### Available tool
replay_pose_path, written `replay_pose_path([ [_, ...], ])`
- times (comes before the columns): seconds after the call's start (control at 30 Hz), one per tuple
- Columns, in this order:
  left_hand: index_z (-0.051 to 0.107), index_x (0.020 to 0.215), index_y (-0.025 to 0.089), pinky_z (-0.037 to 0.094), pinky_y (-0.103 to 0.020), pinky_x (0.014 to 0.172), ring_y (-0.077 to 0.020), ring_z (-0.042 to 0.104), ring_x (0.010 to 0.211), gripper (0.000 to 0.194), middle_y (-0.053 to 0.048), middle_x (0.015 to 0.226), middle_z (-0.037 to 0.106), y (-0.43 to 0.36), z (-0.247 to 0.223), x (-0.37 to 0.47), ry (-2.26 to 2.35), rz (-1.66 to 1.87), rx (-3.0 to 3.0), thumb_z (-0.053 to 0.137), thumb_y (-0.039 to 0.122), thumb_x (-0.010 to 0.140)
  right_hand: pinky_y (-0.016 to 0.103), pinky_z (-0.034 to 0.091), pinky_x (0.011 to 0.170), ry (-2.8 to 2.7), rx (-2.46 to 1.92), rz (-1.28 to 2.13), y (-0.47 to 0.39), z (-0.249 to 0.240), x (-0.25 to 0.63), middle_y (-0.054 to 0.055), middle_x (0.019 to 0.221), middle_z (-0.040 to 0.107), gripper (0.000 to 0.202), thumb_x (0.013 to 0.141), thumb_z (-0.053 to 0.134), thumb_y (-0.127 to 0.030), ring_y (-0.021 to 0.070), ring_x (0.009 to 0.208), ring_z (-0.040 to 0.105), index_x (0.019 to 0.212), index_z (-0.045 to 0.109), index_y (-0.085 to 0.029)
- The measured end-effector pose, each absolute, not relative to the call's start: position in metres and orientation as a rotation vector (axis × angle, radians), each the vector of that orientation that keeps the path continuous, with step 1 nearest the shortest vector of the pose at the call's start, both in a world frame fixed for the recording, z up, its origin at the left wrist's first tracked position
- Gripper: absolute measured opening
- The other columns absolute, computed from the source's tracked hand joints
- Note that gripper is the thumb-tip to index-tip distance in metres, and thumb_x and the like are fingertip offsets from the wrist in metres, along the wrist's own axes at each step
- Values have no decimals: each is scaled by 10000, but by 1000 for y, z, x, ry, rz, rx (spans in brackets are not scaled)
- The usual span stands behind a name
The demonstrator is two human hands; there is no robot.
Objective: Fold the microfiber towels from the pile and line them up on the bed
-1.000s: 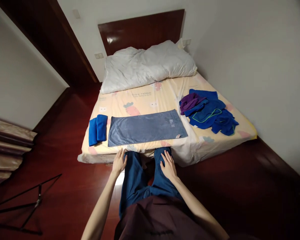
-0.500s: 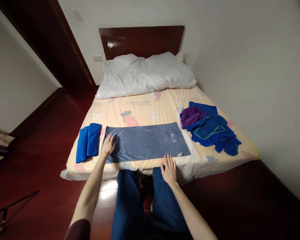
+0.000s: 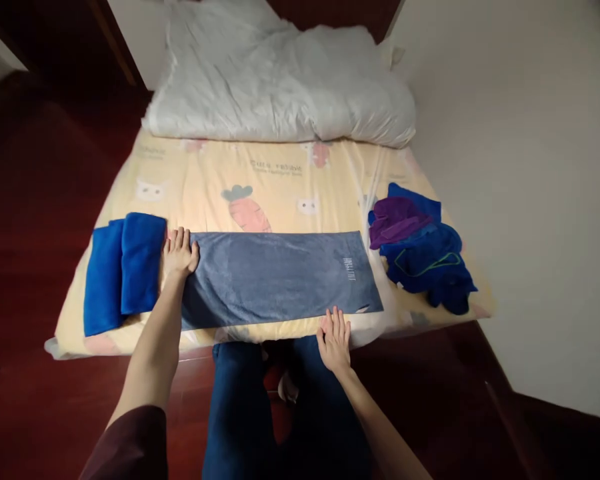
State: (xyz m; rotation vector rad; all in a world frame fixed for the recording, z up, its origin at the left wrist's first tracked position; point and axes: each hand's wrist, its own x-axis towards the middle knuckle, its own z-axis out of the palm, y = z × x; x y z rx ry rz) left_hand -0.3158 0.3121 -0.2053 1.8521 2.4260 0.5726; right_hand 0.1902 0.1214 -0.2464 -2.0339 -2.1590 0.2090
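Note:
A grey-blue towel (image 3: 275, 273) lies spread lengthwise near the front edge of the bed, with pale lettering and a small tag at its right end. My left hand (image 3: 181, 252) rests flat on its left end, fingers extended. At the towel's lower right edge, my right hand (image 3: 335, 339) lies with spread fingers, the fingertips at the border. Neither hand holds anything. Left of the towel are folded blue towels (image 3: 143, 263), side by side. A loose pile of blue cloths (image 3: 425, 257) with a purple cloth (image 3: 397, 221) on it sits to the right.
The bed (image 3: 280, 190) has a yellow sheet with carrot and rabbit prints. A bunched white quilt (image 3: 285, 80) lies across its far end. A pale wall (image 3: 520, 167) stands at the right, and dark red floor (image 3: 25, 267) shows at the left.
The view has moved closer and tilts down more. My left hand has shifted left to the towel's left edge. My right hand stays near the lower right edge.

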Motion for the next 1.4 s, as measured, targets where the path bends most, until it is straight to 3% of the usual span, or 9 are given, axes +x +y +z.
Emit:
replay_pose_path([
  [0.3, 302, 1575, -31, 89, -677, 1243, -391, 43, 1581, 717, -255, 1676, 156, 282, -174, -272, 2445, 573, 1665, 301, 396, 999, 573, 92, 1279, -2154, -2066, 222, 112, -246, 186, 130, 1707, 169, 657, 1037, 274, -418, 292, 1590, 138, 1630, 265, -137],
  [0.43, 216, 1644, 136, 74, -675, 1267, -348, -63, 1583, 692, -121, 1720, 37, 143, -178, -157, 2262, 682, 1783, 322, 380, 1005, 547, 78, 1283, -2157, -2082, 204, 115, -242, 184, 133, 1709, 166, 650, 1030, 289, -389, 281, 1591, 129, 1618, 292, -113],
  [0.57, 347, 1609, 318, 200, -545, 1300, -282, 131, 1580, 652, -71, 1689, 236, -33, -207, -43, 1585, 406, 1793, 431, 365, 964, 530, 70, 1282, -2165, -2108, 187, 115, -236, 183, 138, 1709, 172, 649, 1026, 295, -370, 273, 1591, 118, 1616, 291, -100],
  [0.67, 356, 1602, 239, 310, -496, 1261, -267, 312, 1538, 717, -113, 1655, 333, -90, -217, -7, 1101, 299, 1646, 521, 450, 936, 523, 72, 1278, -2170, -2107, 178, 113, -232, 183, 141, 1707, 179, 651, 1026, 303, -371, 273, 1590, 116, 1619, 283, -102],
  [0.83, 543, 1421, 146, 510, -396, 1039, -237, 694, 1122, 509, -144, 1201, 732, -62, -218, -7, 1309, 412, 1299, 437, 334, 961, 529, 100, 1265, -2106, -2080, 170, 107, -223, 178, 155, 1690, 240, 639, 1023, 327, -362, 289, 1576, 153, 1604, 316, -96],
  [1.03, 692, 1015, 225, 529, -316, 879, -200, 707, 803, 223, -24, 809, 751, -42, -223, 8, 1408, 680, 1000, 641, 228, 798, 488, 265, 1193, -2054, -1873, 199, 74, -211, 171, 171, 1496, 532, 458, 971, 414, -196, 299, 1417, 416, 1385, 593, -114],
  [1.17, 681, 1011, 202, 543, -309, 820, -183, 689, 752, 208, -31, 769, 735, -37, -230, 13, 1450, 816, 854, 634, 303, 836, 387, 410, 1010, -2127, -1685, 414, 47, -214, 172, 115, 1171, 714, 281, 916, 466, -110, 253, 1126, 581, 988, 729, -177],
  [1.3, 643, 1166, 141, 565, -309, 787, -162, 694, 743, 374, -70, 850, 740, -23, -232, 12, 1394, 1019, 580, 657, 374, 873, 379, 400, 957, -2047, -1696, 425, 43, -218, 174, 98, 1104, 724, 241, 922, 486, -108, 247, 1081, 572, 895, 712, -187],
  [1.4, 624, 1241, 131, 588, -312, 858, -166, 733, 854, 399, -111, 997, 753, -9, -221, 13, 1106, 1239, 163, 705, 250, 869, 385, 387, 922, -2058, -1718, 386, 51, -218, 171, 102, 1075, 717, 221, 936, 498, -129, 253, 1043, 555, 878, 703, -187],
])
